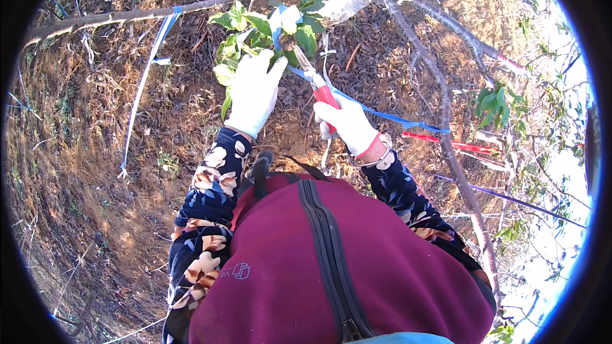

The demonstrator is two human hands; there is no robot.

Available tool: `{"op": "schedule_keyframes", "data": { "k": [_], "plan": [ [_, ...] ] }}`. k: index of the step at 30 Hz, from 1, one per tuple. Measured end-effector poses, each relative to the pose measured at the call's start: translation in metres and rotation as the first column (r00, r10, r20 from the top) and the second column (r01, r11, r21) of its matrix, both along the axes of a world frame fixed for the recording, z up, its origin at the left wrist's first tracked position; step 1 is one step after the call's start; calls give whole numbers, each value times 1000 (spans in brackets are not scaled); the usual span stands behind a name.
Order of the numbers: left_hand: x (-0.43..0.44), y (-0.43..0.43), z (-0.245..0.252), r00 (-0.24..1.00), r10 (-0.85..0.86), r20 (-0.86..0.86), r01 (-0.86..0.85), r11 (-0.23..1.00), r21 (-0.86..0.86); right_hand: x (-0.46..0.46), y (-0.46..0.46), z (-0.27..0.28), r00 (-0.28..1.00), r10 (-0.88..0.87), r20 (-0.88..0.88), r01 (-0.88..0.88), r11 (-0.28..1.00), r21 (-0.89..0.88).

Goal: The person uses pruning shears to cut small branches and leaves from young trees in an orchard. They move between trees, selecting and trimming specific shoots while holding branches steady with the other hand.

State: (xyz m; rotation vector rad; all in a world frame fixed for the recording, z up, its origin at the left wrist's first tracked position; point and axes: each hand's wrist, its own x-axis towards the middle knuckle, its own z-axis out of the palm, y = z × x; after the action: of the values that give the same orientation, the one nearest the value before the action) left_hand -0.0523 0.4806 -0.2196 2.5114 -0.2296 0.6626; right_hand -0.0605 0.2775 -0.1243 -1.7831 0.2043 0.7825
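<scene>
My left hand (255,90), in a white glove, is at a leafy green shoot (258,24) near the tree's fork; its fingertips are among the leaves, and whether they grip a stem cannot be told. In my gloved right hand (345,117) are pruning shears with red handles (325,97). The shears' metal blades (303,61) point up into the shoot's base, beside a blue ribbon tied there. That blue ribbon (387,116) runs down to the right to a branch. Whether the blades are closed is unclear.
A long thin branch (138,15) crosses the upper left, with a pale blue ribbon (149,64) hanging from it. The pale trunk (351,2) forks at top; another branch (444,105) drops down the right side. A red ribbon (454,144) and purple cord (507,197) stretch right. Dry leaves cover the ground.
</scene>
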Motion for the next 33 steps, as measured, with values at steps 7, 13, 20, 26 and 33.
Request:
{"op": "schedule_keyframes", "data": {
  "k": [7, 13, 20, 26, 33],
  "plan": [
    [3, 0, -6, 997, 21, -68, -29, 993, -114, -6, -9, 6, 880, 430, 201, -367, 885, -287],
    [3, -1, -4, 995, 32, -94, -44, 990, -131, -14, -12, -4, 924, 356, 141, -306, 908, -286],
    [0, 3, -3, 999, -2, 44, 2, 1000, -1, -9, -27, -3, 945, 269, 186, -190, 914, -359],
    [1, 2, -5, 999, 4, 48, -4, 1000, 6, 0, -35, -5, 792, 451, 412, -137, 789, -600],
    [0, 2, -5, 999, 4, 52, -4, 1000, -4, 10, -34, -1, 710, 577, 404, -103, 652, -751]
  ]
}}
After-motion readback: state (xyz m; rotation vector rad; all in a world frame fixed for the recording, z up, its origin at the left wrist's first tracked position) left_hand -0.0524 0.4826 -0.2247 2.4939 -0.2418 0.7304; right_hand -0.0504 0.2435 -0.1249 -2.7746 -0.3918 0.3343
